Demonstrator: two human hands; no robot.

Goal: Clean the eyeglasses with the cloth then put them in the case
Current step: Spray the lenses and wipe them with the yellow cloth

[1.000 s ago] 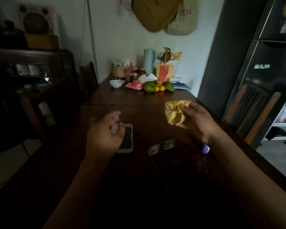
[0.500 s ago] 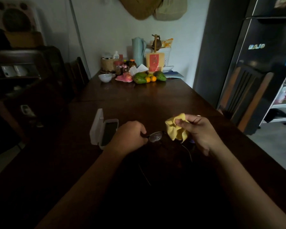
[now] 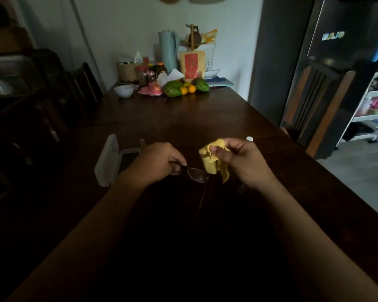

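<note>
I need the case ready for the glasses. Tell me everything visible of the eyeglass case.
The white translucent plastic eyeglass case lies open on the dark wooden table, just left of the left hand. Its rectangular lid stands tilted up on the left side; the shallow base looks dark inside, contents unclear. The hand hides the base's near right corner; whether they touch cannot be told.

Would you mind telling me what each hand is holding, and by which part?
The left hand grips the eyeglasses by the frame's end beside one lens; the right hand pinches the yellow cloth near its upper edge.
</note>
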